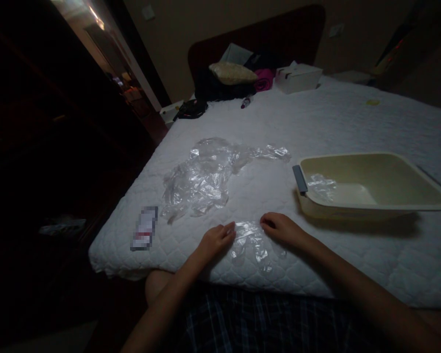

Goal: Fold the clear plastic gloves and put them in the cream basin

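A thin clear plastic bag [255, 242] lies on the white quilted bed in front of me, its top edge stretched between my hands and its lower part creased. At its upper left corner, my left hand [217, 240] pinches the edge with fingers together. My right hand [281, 228] is curled closed at the upper right corner, thumb and fingertips meeting at the edge. Beyond my hands spreads a loose heap of crumpled clear plastic bags [202, 181]. Another piece of clear plastic [321, 185] rests inside the cream plastic basin [356, 213] on the right.
A phone-like flat object [144, 229], blurred out, lies near the bed's left edge. Toward the headboard [257, 37] are a pillow [233, 73], a rolled pink cloth [263, 80], a white box [299, 78], a small bottle [246, 102] and a dark bag [192, 109].
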Demonstrator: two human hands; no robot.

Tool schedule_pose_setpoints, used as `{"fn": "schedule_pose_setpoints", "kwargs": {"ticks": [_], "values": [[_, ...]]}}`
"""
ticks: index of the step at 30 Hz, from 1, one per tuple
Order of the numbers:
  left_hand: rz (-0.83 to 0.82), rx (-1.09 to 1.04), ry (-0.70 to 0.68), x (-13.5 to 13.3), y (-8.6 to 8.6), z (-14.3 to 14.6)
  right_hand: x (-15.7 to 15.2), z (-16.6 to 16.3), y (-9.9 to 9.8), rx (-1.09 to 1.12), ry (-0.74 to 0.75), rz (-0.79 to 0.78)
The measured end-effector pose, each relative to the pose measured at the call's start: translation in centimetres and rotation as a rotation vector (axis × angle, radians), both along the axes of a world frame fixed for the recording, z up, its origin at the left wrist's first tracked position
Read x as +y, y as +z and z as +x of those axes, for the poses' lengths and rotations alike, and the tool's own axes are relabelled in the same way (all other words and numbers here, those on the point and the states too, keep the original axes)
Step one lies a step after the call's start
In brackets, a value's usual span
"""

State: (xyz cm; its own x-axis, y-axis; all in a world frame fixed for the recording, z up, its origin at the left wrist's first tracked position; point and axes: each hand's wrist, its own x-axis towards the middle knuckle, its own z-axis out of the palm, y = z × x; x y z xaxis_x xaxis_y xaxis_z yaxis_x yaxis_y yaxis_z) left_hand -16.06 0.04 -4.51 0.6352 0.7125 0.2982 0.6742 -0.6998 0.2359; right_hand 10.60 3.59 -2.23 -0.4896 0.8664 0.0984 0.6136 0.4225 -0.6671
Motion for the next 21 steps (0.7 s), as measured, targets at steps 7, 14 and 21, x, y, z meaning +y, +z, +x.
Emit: {"fn": "schedule_pose_setpoints", "kwargs": {"ticks": [7,14,21], "values": [[-0.464,-0.662,0.547,0.8,0.3,1.1,0.3,-0.1,-1.7,-0.113,-0.111,0.122],[-0.935,-0.644,0.591,1.9,1.6,2.0,0.4,-0.8,-1.6,-0.134,-0.201,0.177],[-0.8,-0.664,0.584,2.3,-1.0,1.9,0.4,-0.9,-1.6,0.082,-0.205,0.05]]}}
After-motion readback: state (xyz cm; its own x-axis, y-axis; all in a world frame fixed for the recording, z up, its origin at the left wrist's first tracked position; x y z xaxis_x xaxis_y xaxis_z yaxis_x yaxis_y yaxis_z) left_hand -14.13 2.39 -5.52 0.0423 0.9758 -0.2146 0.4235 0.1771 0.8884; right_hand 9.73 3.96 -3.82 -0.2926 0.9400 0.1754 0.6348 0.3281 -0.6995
